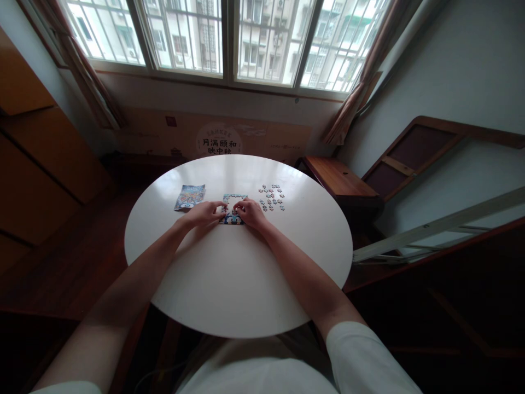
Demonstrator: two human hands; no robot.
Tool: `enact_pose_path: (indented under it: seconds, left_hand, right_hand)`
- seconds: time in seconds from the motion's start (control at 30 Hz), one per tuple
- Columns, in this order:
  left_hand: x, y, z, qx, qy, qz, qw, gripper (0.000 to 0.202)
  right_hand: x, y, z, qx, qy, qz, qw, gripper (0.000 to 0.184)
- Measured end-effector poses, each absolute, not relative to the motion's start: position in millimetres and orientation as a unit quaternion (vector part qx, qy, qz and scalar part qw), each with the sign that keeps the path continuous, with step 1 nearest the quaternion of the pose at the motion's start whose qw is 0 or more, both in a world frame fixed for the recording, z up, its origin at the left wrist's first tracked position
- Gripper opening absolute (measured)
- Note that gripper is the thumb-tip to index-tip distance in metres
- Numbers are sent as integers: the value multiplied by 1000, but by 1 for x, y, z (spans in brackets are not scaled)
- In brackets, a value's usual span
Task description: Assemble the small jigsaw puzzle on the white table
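A small, partly assembled jigsaw puzzle [234, 199] with a blue border lies near the middle of a round white table [238, 284]. My left hand [204, 212] rests on the puzzle's left edge, fingers curled and pressing down. My right hand [251, 212] sits on its lower right part, fingers bent onto the pieces. Whether either hand pinches a piece is too small to tell. Several loose pale puzzle pieces [271, 197] are spread just right of the puzzle. A printed picture card [190, 196] lies to the left.
A barred window [229, 38] fills the far wall, curtains at both sides. A cardboard box with printed characters [219, 139] stands behind the table. A wooden cabinet [36, 158] is at the left, a wooden bench [338, 178] and leaning wooden frames [414, 153] at the right.
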State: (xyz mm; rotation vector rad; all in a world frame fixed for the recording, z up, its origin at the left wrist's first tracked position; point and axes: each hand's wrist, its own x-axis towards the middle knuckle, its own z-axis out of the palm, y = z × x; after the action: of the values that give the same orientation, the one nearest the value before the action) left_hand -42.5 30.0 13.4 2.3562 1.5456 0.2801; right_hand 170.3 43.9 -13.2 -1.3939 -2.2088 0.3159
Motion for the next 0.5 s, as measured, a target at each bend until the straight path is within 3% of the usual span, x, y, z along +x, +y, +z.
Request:
enact_pose_path:
  seconds: [0.5]
  left_hand:
    - [-40,27,17,820,542,99,158,57]
  right_hand:
    - [170,42,-10,-515,-813,115,246,25]
